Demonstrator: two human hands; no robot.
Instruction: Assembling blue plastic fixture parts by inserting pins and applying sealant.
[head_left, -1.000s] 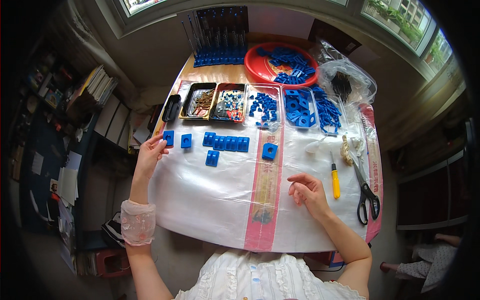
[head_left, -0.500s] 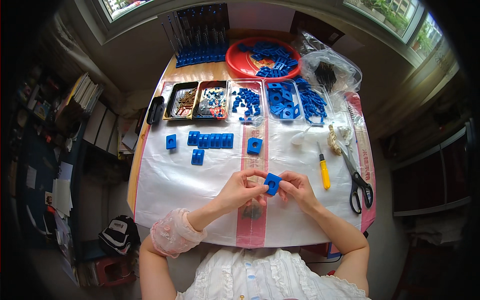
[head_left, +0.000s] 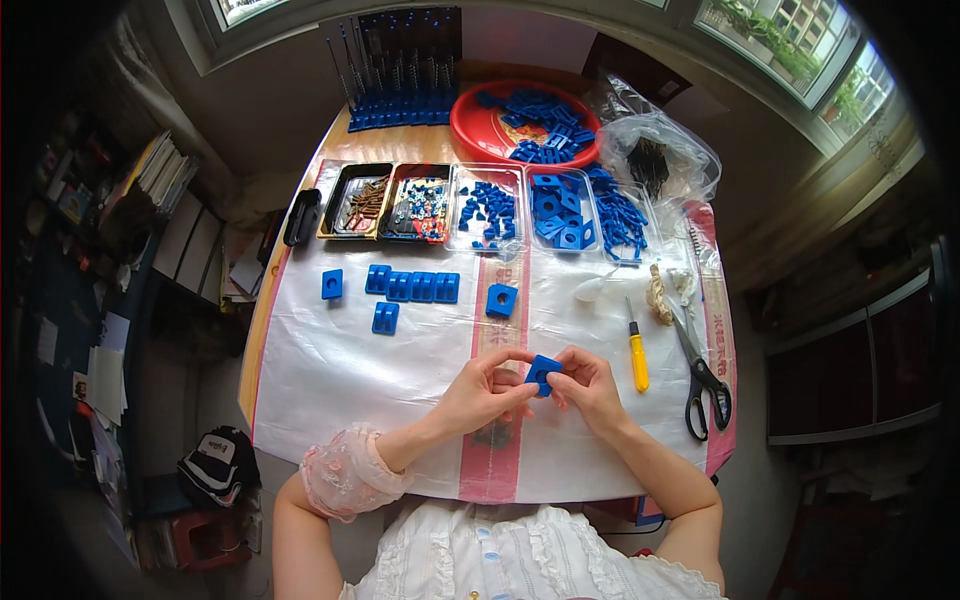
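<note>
Between my two hands, above the covered table, is a blue plastic block with a round hole. My left hand pinches its left side with thumb and fingers. Its right side is gripped by my right hand, whose thumb lies near the hole. Beyond my hands, a similar blue block lies on the pink stripe. Another holed block rests farther left, beside a row of ridged blue pieces. One more ridged piece sits just nearer than that row.
Across the back stand trays of screws, small metal parts, blue bits and blue blocks. Behind them are a red basin and a plastic bag. A yellow screwdriver and scissors lie at right.
The view has shifted slightly. Both hands still hold the blue block, and it has tilted a little, with my right thumb now nearer its hole.
</note>
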